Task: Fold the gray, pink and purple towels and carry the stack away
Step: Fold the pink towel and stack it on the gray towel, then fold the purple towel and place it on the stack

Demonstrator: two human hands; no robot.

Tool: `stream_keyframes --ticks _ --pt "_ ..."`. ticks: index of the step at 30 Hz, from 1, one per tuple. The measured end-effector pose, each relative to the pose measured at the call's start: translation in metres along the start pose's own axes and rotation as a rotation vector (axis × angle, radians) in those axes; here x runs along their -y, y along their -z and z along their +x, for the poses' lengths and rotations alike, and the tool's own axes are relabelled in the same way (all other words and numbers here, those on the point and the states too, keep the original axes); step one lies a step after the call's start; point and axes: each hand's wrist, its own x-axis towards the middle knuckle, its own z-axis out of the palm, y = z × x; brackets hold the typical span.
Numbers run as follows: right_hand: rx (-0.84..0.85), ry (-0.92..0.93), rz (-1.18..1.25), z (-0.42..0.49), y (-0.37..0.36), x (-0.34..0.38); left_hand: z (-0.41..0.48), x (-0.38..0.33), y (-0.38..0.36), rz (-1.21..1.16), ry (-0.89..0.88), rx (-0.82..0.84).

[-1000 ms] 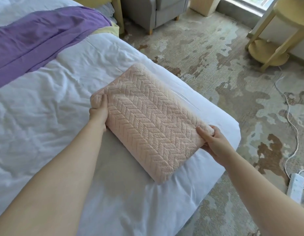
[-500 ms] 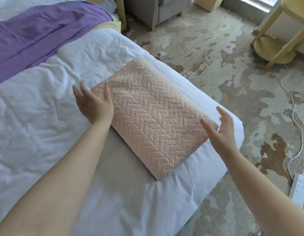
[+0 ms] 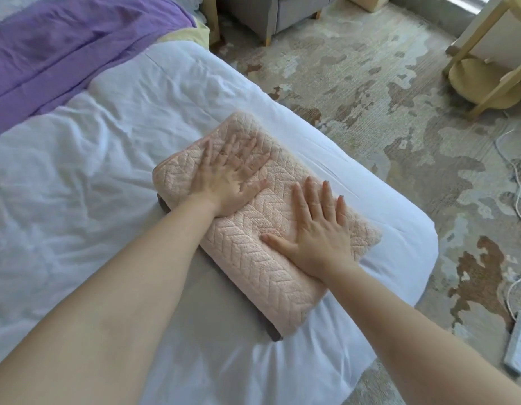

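Head view: both flat hands, left (image 3: 227,176) and right (image 3: 320,226), press the soft, light folded pink towel (image 3: 253,249), likely best lifted from underneath its ends.

I see the left hand (image 3: 227,178) and right hand (image 3: 320,232) pressing flat, fingers spread, on the folded pink towel (image 3: 253,267). A gray towel (image 3: 273,336) edge shows beneath it. The purple towel (image 3: 63,45) lies unfolded well apart on the bed (image 3: 78,185).

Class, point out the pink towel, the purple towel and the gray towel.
pink towel (image 3: 253,267): head view, top face, near part.
purple towel (image 3: 63,51): head view, its middle.
gray towel (image 3: 273,335): head view, corner peeking beneath pink.
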Motion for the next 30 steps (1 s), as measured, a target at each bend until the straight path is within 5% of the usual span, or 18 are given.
stream_keyframes --ticks 13,16,21,30 --pt "0.034 0.011 0.012 0.009 -0.012 -0.003 0.008 0.001 -0.011 -0.008 -0.014 0.084" --pt "0.016 0.005 0.09 0.003 0.014 0.004 -0.008 0.01 0.024 -0.179 -0.021 -0.044" --pt "-0.118 0.191 0.249 0.016 0.06 0.056 -0.084 0.081 0.066 -0.426 0.278 -0.476" --pt "0.002 0.507 0.446 0.068 0.035 0.248 -0.285 0.252 0.02 -0.232 0.989 -0.247"
